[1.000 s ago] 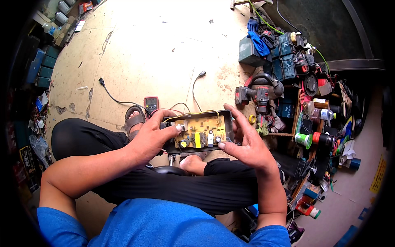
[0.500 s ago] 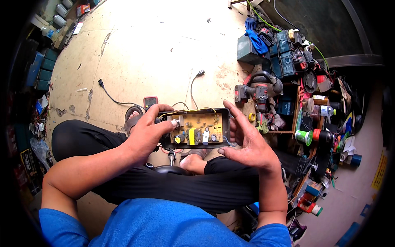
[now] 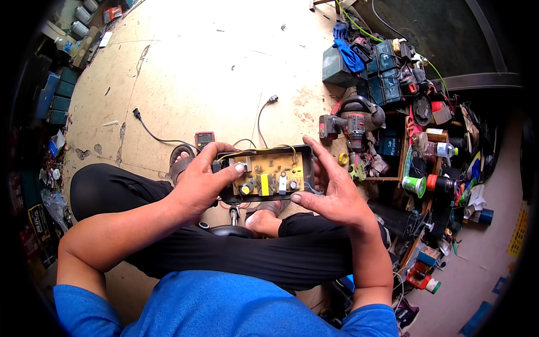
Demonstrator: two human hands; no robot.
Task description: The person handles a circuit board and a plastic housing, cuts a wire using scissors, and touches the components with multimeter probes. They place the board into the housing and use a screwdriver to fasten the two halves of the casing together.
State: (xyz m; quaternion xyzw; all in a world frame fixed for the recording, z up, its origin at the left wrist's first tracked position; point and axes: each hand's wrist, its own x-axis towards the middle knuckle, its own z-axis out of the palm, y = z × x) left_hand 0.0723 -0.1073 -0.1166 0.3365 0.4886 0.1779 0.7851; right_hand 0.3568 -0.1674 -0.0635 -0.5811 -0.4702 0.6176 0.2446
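A black open-topped case (image 3: 307, 168) with a tan circuit board (image 3: 272, 166) inside is held up in front of me, above my legs. The board carries capacitors, a transformer with yellow tape (image 3: 265, 184) and a small white block. My left hand (image 3: 196, 182) grips the case's left end, its thumb pressed on a part near the board's left edge. My right hand (image 3: 339, 196) closes round the right end, thumb at the near right corner and fingers along the side, partly hidden. A yellow wire (image 3: 264, 149) runs along the far rim.
On the floor beyond lie a red multimeter (image 3: 205, 137) and a black cord with a plug (image 3: 137, 114); another cable end (image 3: 273, 99) lies farther right. A cordless drill (image 3: 355, 130), toolboxes (image 3: 384, 73) and cluttered shelving (image 3: 405, 146) stand to the right. More boxes (image 3: 60, 101) line the left.
My right thumb has moved left and in against the near right corner of the case. The case has tilted slightly, its right end rising a little. My left hand keeps its grip.
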